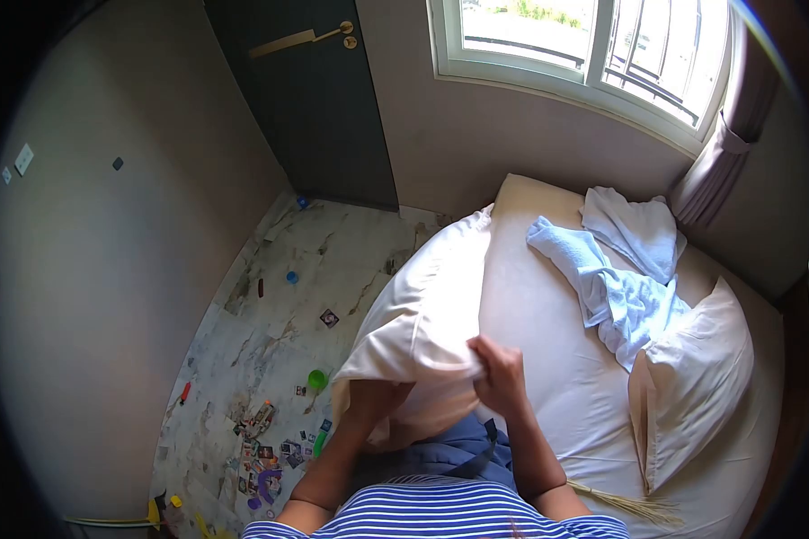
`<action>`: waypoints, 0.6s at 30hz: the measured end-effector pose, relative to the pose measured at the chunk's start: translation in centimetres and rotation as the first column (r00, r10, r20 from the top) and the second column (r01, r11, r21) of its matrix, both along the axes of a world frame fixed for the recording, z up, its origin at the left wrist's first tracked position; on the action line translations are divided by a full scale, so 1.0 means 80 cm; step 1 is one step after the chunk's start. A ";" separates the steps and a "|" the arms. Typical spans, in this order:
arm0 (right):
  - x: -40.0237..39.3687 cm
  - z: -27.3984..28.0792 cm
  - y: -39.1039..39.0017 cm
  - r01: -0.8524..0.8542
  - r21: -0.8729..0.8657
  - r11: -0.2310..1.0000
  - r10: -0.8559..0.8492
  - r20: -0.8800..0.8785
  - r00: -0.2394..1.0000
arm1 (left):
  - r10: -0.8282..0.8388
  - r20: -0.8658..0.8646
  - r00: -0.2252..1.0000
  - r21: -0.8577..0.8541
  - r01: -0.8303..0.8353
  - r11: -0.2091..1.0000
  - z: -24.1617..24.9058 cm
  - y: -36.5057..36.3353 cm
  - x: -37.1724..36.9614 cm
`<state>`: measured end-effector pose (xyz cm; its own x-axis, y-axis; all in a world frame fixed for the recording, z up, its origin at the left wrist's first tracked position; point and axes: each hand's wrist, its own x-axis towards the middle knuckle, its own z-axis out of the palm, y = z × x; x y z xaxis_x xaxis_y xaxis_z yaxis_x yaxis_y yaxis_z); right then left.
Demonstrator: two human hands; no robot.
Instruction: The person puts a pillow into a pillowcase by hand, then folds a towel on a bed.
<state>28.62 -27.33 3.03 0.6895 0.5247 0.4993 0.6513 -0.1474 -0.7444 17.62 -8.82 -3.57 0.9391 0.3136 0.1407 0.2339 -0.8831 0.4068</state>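
Grey walls [108,234] and a marbled floor [360,242] are seen around a bed [535,305], where a large pillow [422,296] is held up by its near end.

Along the bed's door side, the large pillow is raised over the person's lap; its loose cover edge is pinched by the closed fingers of the right hand [502,377], while the left hand [375,400] is tucked under the fold, its fingers hidden, so its grip cannot be told. Handling of the cover seems to be under way, and a steady hold on that edge appears to be called for. Space to the right is taken up by a second pillow [701,382], a light blue cloth [602,278], a white cloth [634,225] and straw bristles [634,509]; footing could be hindered by scattered cards [292,452] and a green cup [316,379].
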 end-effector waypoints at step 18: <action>-0.046 0.087 0.065 -0.309 -0.359 0.881 0.367 0.105 0.924 | 0.130 0.450 0.883 -0.213 -0.035 0.976 -0.013 0.024 -0.067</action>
